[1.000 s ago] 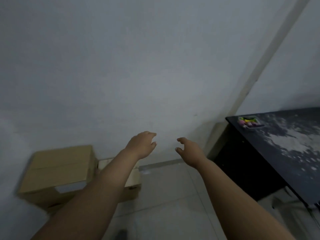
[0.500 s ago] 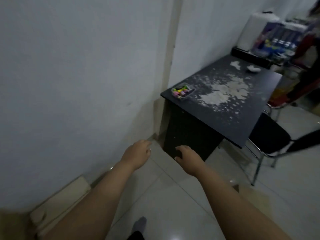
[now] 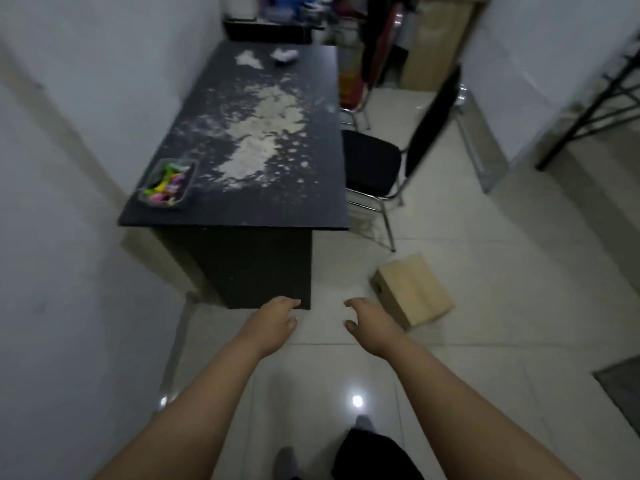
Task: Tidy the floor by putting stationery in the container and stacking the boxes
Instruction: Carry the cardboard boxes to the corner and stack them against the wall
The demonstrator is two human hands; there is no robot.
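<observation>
A small cardboard box (image 3: pixel 414 294) lies on the white tiled floor to the right of the black desk. A clear container (image 3: pixel 168 183) with colourful stationery sits on the desk's near left corner. Both my arms reach forward over the floor. My left hand (image 3: pixel 275 322) hovers in front of the desk's side panel, fingers loosely curled and holding nothing. My right hand (image 3: pixel 369 317) hovers just left of the cardboard box, fingers relaxed and holding nothing.
The black desk (image 3: pixel 263 199) has white powdery stains and stands against the left wall. A black chair (image 3: pixel 391 157) stands at its right side. A dark mat (image 3: pixel 623 386) lies at the right edge. My feet show at the bottom.
The view has swung right, away from the wall and the cardboard boxes at the left. The desk, chair and a box on the floor have come into view. Both hands stay held out, holding nothing.
</observation>
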